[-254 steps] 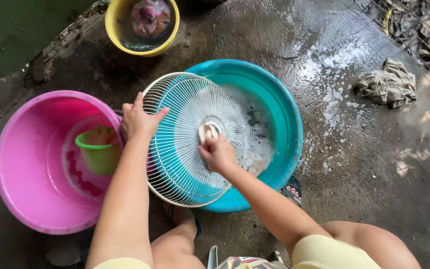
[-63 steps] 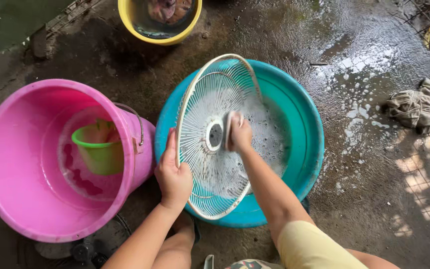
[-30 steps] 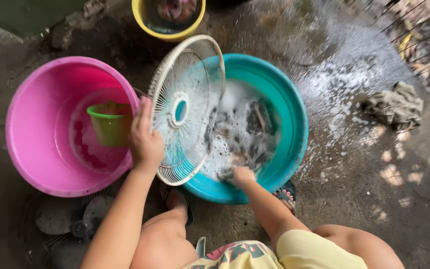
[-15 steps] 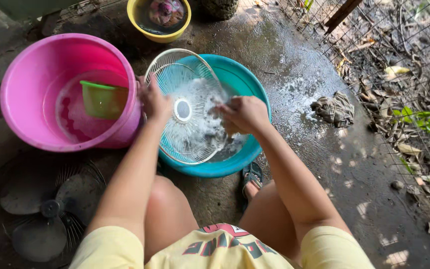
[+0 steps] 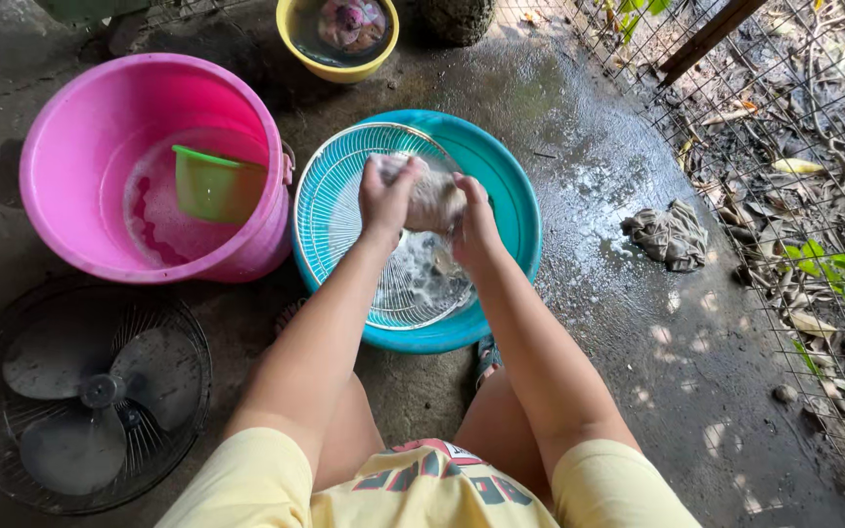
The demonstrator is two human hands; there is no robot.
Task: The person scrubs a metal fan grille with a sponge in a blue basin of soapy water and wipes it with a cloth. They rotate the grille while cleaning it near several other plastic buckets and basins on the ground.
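Both hands, left hand point(image 5: 384, 198) and right hand point(image 5: 474, 220), grip clamped on a pale soapy wad of cloth point(image 5: 429, 200) held between them, above the white round wire fan guard point(image 5: 369, 230) lying in the teal plastic basin point(image 5: 511, 196). Pink plastic bucket point(image 5: 70, 147) with small green dipper point(image 5: 215, 183) sits left of basin; dark fan blade assembly in its wire cage point(image 5: 80, 391) on the wet concrete floor point(image 5: 657, 352) nearer the person

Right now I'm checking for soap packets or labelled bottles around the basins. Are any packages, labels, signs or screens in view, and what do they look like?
No packages, labels, signs or screens.
Shirt print: bottom centre, on the person's yellow shirt, red and dark lettering, partly cut off.
Pink tub, teal basin, yellow bowl: plain, unlabelled.
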